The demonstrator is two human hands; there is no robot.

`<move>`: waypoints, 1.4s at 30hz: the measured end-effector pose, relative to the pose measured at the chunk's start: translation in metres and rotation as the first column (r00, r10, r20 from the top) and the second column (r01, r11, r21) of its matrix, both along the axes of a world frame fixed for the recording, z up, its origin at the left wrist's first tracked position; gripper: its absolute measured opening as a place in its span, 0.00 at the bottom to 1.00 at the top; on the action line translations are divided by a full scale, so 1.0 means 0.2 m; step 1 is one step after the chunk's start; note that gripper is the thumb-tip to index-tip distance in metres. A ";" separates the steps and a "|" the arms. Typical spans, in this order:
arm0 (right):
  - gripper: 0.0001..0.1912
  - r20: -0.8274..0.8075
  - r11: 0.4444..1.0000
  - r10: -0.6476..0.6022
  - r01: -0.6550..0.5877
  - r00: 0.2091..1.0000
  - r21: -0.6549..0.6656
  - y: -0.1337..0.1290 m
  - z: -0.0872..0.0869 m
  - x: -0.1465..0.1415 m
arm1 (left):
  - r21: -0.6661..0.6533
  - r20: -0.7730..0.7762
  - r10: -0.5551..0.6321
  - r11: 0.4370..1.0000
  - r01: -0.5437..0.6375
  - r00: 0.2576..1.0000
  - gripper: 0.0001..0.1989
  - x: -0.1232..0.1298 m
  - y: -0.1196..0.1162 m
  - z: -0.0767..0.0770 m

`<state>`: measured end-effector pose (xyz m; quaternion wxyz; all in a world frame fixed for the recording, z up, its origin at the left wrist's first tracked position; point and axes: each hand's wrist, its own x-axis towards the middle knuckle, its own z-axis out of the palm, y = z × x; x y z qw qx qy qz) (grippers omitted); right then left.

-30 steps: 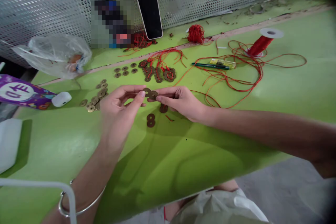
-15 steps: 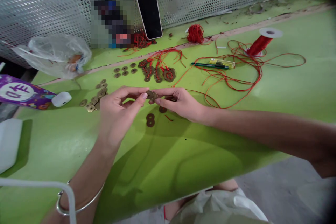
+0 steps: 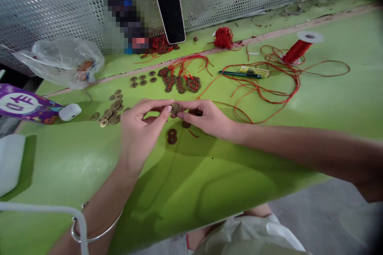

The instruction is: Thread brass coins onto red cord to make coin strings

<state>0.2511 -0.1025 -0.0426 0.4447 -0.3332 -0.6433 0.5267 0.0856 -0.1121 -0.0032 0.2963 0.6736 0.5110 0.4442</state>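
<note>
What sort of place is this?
Probably a craft work table: a green tabletop with loose holed coins, coins tied with red cord, and a red-wound spool.

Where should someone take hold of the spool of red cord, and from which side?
Probably by the rim of its white top flange, from above, with the right hand, the nearer one. The spool stands on end and its flange juts wider than the wound cord, giving fingers an edge; loose red cord loops around its base, so a low grip might snag.
</note>
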 end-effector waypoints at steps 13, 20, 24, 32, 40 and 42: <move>0.15 -0.013 0.997 -0.004 0.003 1.000 -0.071 -0.01 0.01 0.00 | 0.029 -0.055 0.031 0.999 -0.030 0.998 0.08 0.01 -0.01 -0.01; 0.16 0.001 0.995 -0.008 0.008 1.000 -0.098 -0.01 0.02 0.00 | 0.066 -0.086 0.015 0.998 -0.010 0.996 0.08 0.01 -0.01 -0.01; 0.16 -0.048 0.987 -0.014 0.006 0.999 -0.160 -0.01 0.02 0.00 | 0.120 -0.134 0.030 0.993 -0.014 0.991 0.08 0.02 -0.02 0.00; 0.14 -0.264 0.950 -0.050 -0.036 0.963 -0.309 0.00 0.00 -0.01 | 0.232 -0.322 -0.023 0.967 0.102 0.946 0.15 0.02 -0.03 0.02; 0.12 -0.324 0.930 0.004 -0.122 0.946 -0.346 0.01 0.01 0.00 | 0.344 -0.452 0.059 0.932 0.113 0.890 0.16 0.02 -0.04 0.02; 0.11 -0.337 0.931 0.015 -0.136 0.941 -0.339 0.01 0.01 0.00 | 0.349 -0.460 0.062 0.930 0.116 0.886 0.17 0.02 -0.04 0.02</move>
